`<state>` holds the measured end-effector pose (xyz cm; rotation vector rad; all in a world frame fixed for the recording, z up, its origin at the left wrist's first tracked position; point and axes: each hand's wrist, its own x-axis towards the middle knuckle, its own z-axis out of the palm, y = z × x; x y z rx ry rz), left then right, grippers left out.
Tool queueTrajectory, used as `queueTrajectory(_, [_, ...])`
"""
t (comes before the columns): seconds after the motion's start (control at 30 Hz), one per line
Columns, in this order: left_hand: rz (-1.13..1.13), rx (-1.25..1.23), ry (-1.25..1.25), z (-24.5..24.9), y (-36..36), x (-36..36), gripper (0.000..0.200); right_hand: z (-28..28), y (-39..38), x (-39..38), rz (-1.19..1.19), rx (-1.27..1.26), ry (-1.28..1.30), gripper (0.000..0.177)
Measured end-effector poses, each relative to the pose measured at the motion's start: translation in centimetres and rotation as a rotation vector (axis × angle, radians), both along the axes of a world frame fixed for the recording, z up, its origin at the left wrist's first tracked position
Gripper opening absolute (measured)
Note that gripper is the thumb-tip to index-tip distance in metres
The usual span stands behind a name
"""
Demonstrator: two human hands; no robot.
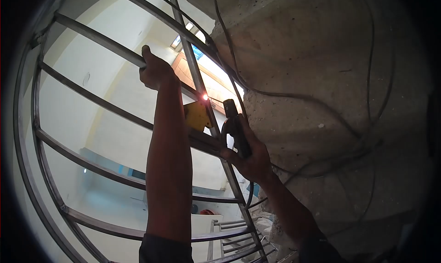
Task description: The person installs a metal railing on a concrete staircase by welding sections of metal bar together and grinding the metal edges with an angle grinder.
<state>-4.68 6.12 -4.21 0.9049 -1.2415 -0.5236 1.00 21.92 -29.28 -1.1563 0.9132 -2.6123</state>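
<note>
Wall (321,56): one grille (98,38), one electrode holder (232,112)

- Dull grey on the grille bars (92,33).
- Bright yellow on the angle block (197,115).
- Glows pink-red at the spark (205,97).
- Black on the welding holder (235,125) and cables (294,97).
- Mottled pale grey across the concrete wall (321,56).

I can read no words, numbers or signs anywhere here. The dark tool (236,125) in my right hand (250,157) shows no brand I can make out, and the yellow block (197,116) on the bars (115,109) looks plain on the side facing me.
</note>
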Motion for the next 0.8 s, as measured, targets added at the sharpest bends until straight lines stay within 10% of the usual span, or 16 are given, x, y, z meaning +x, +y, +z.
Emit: queueTrajectory(0.8, [-0.019,0.024,0.005,0.1,0.4,-0.1,0.066,0.1,-0.1,-0.1,0.016,-0.047,-0.06,0.093])
